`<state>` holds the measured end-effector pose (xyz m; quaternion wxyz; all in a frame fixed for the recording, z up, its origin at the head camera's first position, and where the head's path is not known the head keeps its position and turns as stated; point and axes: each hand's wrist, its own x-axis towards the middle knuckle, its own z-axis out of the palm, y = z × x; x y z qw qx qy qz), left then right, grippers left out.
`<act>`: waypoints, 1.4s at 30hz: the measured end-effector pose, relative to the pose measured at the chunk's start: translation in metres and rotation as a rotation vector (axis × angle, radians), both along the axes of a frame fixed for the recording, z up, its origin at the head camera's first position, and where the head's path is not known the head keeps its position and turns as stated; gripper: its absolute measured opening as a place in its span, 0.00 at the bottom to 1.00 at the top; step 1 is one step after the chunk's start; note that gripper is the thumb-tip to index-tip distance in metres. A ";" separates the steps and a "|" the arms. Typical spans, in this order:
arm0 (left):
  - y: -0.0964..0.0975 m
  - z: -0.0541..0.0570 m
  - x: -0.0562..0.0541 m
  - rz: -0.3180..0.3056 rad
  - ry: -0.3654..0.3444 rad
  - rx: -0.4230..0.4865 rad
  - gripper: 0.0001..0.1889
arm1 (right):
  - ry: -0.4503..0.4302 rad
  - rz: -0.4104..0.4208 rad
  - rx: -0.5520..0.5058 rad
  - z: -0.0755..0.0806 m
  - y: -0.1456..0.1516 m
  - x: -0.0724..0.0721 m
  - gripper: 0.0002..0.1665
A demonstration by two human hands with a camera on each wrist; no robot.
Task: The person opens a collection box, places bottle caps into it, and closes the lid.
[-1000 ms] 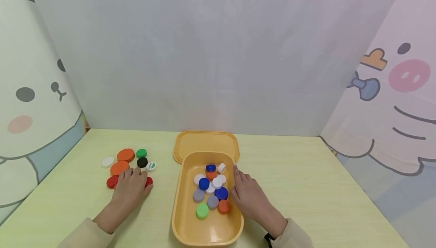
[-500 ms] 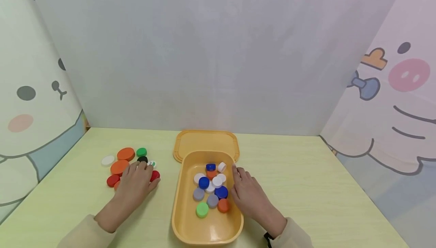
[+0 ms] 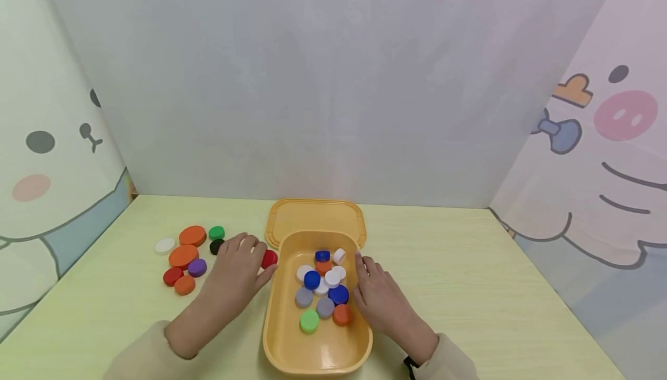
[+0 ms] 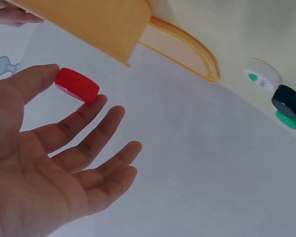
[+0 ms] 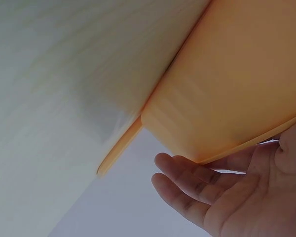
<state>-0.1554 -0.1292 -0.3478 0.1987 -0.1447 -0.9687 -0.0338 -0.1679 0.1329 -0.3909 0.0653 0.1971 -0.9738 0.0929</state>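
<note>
I have the left hand (image 3: 234,273) pinching a red cap (image 4: 78,85) between thumb and finger, just beside the yellow box (image 3: 292,348). The right hand (image 3: 384,304) touches the box's right rim, fingers loose. My left wrist view shows a green-marked white cap (image 4: 264,74) that the head view hides.

Left hand (image 3: 235,274) is held palm-down, thumb and index set in a pinch, tips apart; remaining three fingers are left loosely extended. Right hand (image 3: 384,303) is placed palm-down to its right, fingers pointed forward, slightly bent.
</note>
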 end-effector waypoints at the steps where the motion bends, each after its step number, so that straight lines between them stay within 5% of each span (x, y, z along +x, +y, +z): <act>1: 0.004 0.000 0.001 -0.011 -0.005 -0.003 0.21 | -0.004 -0.002 0.000 0.000 0.000 0.000 0.32; 11: 0.039 -0.014 0.013 -0.155 -0.084 -0.077 0.21 | -0.032 -0.002 -0.006 0.000 0.000 0.000 0.32; 23: 0.051 -0.033 0.020 -0.128 -0.065 -0.318 0.20 | -0.035 0.007 -0.004 -0.003 0.000 -0.001 0.33; 30: 0.055 -0.040 0.021 -0.094 -0.030 -0.371 0.04 | -0.013 0.011 0.000 -0.004 0.001 -0.002 0.33; 38: 0.059 -0.043 0.020 -0.069 -0.109 -0.461 0.02 | -0.021 0.009 0.004 -0.004 0.000 -0.002 0.33; 42: 0.059 -0.042 0.021 -0.079 -0.086 -0.448 0.03 | -0.019 0.009 -0.002 -0.003 0.000 -0.002 0.33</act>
